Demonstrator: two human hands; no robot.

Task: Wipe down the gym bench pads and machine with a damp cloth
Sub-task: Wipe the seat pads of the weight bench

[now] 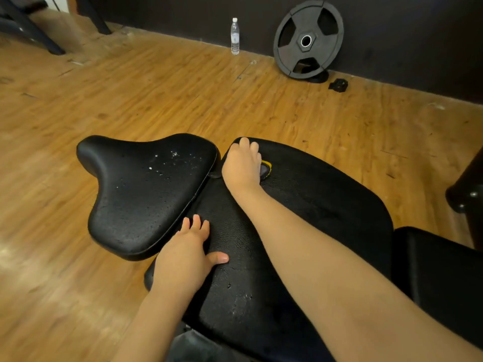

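Left hand flat on the back pad — right hand presses a cloth.

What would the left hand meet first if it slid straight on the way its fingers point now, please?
Probably the seat pad: the left hand lies flat on the back pad, fingers pointing up the picture toward the narrow gap between the pads. Depth there is unclear.

Both bare forearms reach forward from six o'clock. The left hand lies flat, palm down, fingers straight toward twelve, thumb out toward three. The right hand stretches farther toward eleven o'clock, palm down, its fingers curled downward.
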